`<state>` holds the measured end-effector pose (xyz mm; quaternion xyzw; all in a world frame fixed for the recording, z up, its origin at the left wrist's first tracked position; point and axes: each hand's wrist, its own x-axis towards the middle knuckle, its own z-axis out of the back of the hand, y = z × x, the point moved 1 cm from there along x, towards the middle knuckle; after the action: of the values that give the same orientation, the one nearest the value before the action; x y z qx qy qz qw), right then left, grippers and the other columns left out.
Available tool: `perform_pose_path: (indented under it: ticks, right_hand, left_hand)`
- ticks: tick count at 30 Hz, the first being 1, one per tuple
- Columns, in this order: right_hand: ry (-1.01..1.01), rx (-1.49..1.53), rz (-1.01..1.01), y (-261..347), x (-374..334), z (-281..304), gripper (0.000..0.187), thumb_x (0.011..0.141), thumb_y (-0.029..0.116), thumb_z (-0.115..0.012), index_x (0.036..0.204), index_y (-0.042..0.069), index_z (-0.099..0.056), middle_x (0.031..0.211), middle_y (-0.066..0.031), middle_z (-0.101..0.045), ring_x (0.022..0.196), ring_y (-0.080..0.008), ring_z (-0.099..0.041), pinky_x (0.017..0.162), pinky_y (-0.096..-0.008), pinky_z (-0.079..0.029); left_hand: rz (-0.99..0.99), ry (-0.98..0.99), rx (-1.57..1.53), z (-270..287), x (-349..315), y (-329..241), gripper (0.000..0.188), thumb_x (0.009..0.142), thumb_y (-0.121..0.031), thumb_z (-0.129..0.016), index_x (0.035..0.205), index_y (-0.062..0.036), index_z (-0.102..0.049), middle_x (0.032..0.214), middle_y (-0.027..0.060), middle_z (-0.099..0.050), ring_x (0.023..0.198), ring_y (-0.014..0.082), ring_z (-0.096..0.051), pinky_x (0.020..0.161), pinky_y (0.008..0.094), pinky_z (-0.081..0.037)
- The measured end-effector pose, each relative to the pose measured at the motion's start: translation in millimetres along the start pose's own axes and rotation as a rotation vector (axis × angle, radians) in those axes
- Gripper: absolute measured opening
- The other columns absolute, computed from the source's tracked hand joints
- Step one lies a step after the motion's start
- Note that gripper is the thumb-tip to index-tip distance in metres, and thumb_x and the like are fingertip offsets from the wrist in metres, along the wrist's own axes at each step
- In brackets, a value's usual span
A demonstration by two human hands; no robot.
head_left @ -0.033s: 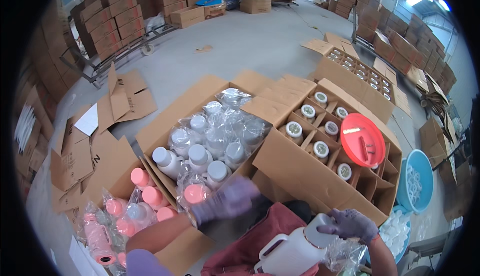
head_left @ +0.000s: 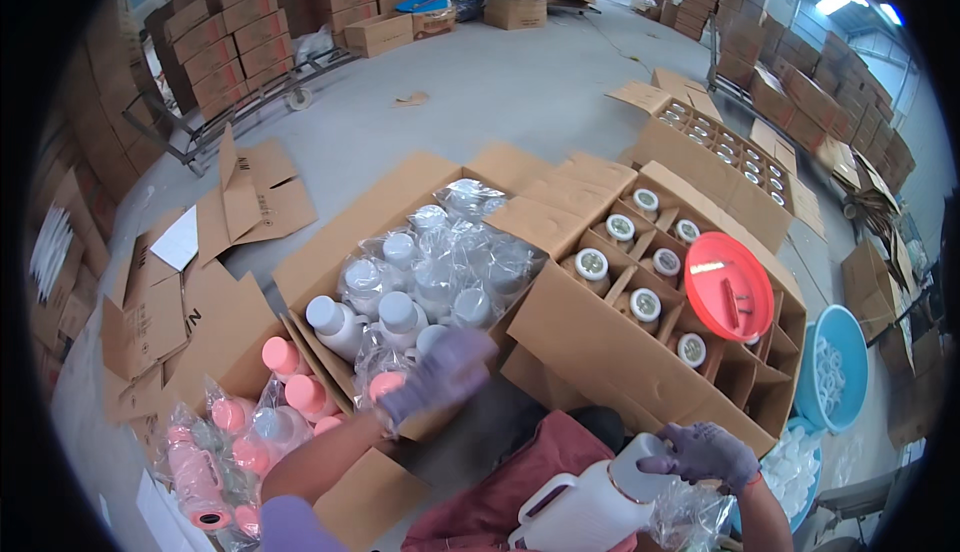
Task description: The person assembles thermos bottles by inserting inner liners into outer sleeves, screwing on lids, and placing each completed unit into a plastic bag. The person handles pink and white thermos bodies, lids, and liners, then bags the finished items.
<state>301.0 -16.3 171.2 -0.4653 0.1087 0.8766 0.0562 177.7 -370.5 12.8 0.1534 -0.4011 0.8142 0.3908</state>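
A large white jug-like bottle (head_left: 575, 502) with a side handle and a grey cap (head_left: 637, 467) lies tilted over my lap. My right hand (head_left: 705, 454), in a purple-grey glove, is closed on its cap end. My left hand (head_left: 445, 377), gloved alike, is over the near edge of a carton (head_left: 345, 210) of white bottles in clear plastic bags. Motion smears its fingers, and whether they hold anything does not show. It partly covers a pink-capped bottle (head_left: 387, 384) and a grey-capped one. Crumpled clear plastic (head_left: 690, 517) is beside the white bottle.
A divided carton (head_left: 610, 352) of round-topped bottles stands ahead right, with a red tray (head_left: 715, 302) on it. Blue basins (head_left: 852, 397) of white parts stand at right. Pink-capped bottles (head_left: 305, 392) fill the near left. Flattened cardboard (head_left: 145, 327) lies farther left; stacked cartons (head_left: 225, 42) stand behind.
My left hand has moved slightly up and left over the carton's near bottles. My right hand stays on the white bottle's cap.
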Motion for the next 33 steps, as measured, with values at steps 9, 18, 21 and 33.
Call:
perform_pose_path:
  ticks: [9, 18, 21, 33]
  right_hand:
    - [-0.068, 0.748, 0.491, -38.5, 25.6, -25.9, 0.062, 0.092, 0.032, -0.068, 0.145, 0.007, -0.048, 0.130, -0.0119, -0.058, 0.122, -0.0212, -0.054, 0.107, -0.0339, -0.041]
    - [-0.182, 0.918, 0.450, -48.6, 33.1, -16.1, 0.051, 0.093, 0.027, -0.065, 0.136, 0.001, -0.056, 0.129, -0.0125, -0.060, 0.120, -0.0197, -0.058, 0.103, -0.0335, -0.045]
    - [-0.272, 0.771, 0.539, -18.2, 41.7, 17.4, 0.050, 0.093, 0.025, -0.064, 0.135, -0.001, -0.056, 0.131, -0.0127, -0.060, 0.122, -0.0202, -0.057, 0.104, -0.0337, -0.045]
    - [-0.410, 0.682, 0.413, -36.8, 37.1, -12.9, 0.046, 0.095, 0.031, -0.062, 0.131, 0.004, -0.060, 0.127, -0.0140, -0.063, 0.119, -0.0248, -0.060, 0.103, -0.0348, -0.045]
  left_hand:
    - [1.164, 0.296, 0.824, 60.1, -92.0, 288.9, 0.045, 0.092, -0.042, -0.054, 0.126, -0.0141, -0.066, 0.154, 0.0133, -0.038, 0.147, 0.0367, -0.024, 0.116, 0.0608, -0.017]
    - [0.470, -0.789, -0.883, 112.3, 21.6, 202.4, 0.037, 0.101, -0.029, -0.057, 0.122, 0.0010, -0.063, 0.117, 0.0093, -0.067, 0.113, 0.0210, -0.062, 0.106, 0.0341, -0.046]
    - [0.358, -0.555, -0.746, 153.5, 88.4, 128.4, 0.040, 0.099, -0.028, -0.060, 0.126, 0.0017, -0.060, 0.123, 0.0116, -0.065, 0.117, 0.0222, -0.059, 0.108, 0.0350, -0.044]
    - [1.119, 0.148, 0.719, 65.3, -44.1, 334.0, 0.039, 0.087, -0.030, -0.065, 0.112, -0.0008, -0.067, 0.102, 0.0271, -0.069, 0.096, 0.0416, -0.067, 0.087, 0.0443, -0.053]
